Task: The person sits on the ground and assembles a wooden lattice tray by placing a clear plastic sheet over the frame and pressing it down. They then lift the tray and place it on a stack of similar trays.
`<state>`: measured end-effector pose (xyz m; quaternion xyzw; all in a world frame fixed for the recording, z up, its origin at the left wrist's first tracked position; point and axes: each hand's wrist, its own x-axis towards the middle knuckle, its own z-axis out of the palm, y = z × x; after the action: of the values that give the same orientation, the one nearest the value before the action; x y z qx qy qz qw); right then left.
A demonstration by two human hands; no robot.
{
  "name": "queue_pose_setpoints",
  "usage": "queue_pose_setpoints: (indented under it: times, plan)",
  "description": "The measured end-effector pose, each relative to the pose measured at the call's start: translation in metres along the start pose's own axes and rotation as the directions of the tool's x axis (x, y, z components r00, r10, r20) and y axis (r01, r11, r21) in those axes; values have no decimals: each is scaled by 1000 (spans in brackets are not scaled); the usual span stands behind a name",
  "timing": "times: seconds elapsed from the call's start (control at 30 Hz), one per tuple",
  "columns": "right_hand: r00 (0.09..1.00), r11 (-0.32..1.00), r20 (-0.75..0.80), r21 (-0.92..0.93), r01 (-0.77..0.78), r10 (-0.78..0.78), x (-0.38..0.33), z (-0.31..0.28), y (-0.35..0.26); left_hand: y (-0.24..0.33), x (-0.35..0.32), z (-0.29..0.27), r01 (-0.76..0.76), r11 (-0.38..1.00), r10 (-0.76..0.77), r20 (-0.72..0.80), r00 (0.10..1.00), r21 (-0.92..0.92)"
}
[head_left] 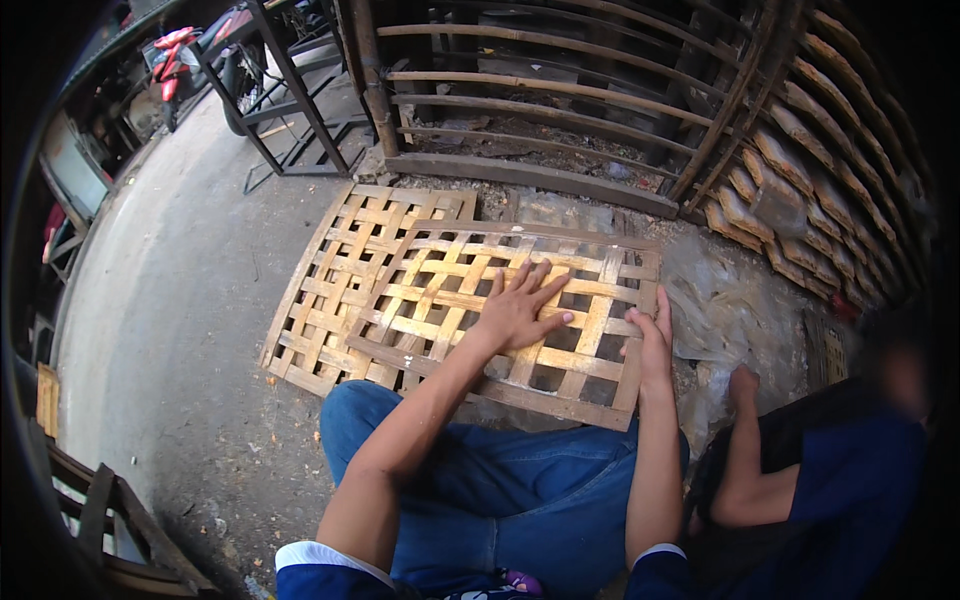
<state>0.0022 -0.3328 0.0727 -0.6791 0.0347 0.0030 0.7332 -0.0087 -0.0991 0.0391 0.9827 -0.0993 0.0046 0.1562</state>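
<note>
A framed panel of woven bamboo strips (597,322) lies tilted in front of me, its near edge by my knees. My left hand (515,312) rests flat on its weave with the fingers spread. At the panel's right edge, my right hand (654,338) grips the wooden frame, thumb on top and the other fingers partly hidden. A second woven bamboo panel (322,290) lies beneath, sticking out to the left and far side.
Crumpled clear plastic sheeting (735,300) covers the ground at right, beside a seated person's hand (743,383). Stacked pale slabs (775,165) rise at far right. Ahead stands a bamboo-slat rack (540,85), with a black metal frame (290,100) and red motorbike (175,60) at far left.
</note>
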Motion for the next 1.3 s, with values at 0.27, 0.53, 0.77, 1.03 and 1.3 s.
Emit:
queue_pose_setpoints:
  times: [0.27, 0.53, 0.77, 1.03, 1.3]
  plan:
    - [999, 998, 50, 60, -21, 18, 3, 1, -3, -181, -24, 20, 734, 667, -738, 26, 675, -132]
    - [999, 997, 48, 73, -17, 14, 2, -2, -5, -9, 24, -36, 18, 993, -54, -318, 947, -114]
    - [997, 997, 24, -9, -73, 73, 3, -6, 0, 56, 14, 7, -138, 990, 133, -120, 984, -37]
    - [997, 998, -29, -11, -65, 65, 3, -1, -1, 54, 14, 5, -132, 989, 124, -117, 985, -63]
    - [997, 997, 15, 4, -75, 75, 3, -5, 0, 55, 13, 2, -136, 988, 129, -103, 986, -68]
